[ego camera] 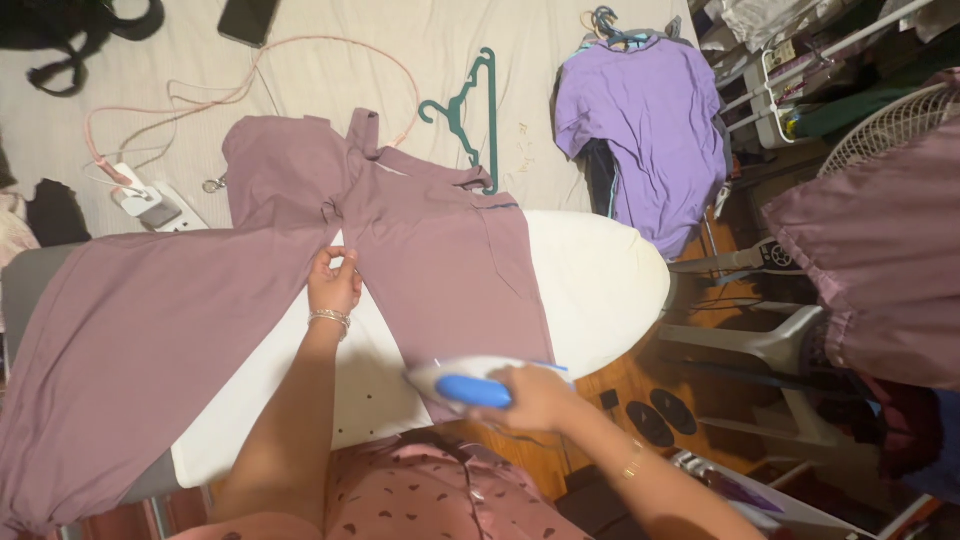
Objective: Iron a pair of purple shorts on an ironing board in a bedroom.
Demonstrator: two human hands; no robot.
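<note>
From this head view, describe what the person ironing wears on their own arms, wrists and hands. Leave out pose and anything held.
Both forearms are bare, with no sleeves reaching them. The left hand has a silvery bracelet around its wrist. The right hand has a thin gold-coloured bracelet on its wrist. No gloves or watch are visible; rings cannot be made out. A pink patterned garment covers the body below.

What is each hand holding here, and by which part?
The right hand grips the iron by its blue handle. The left hand pinches the mauve shirt at its inner edge.
</note>
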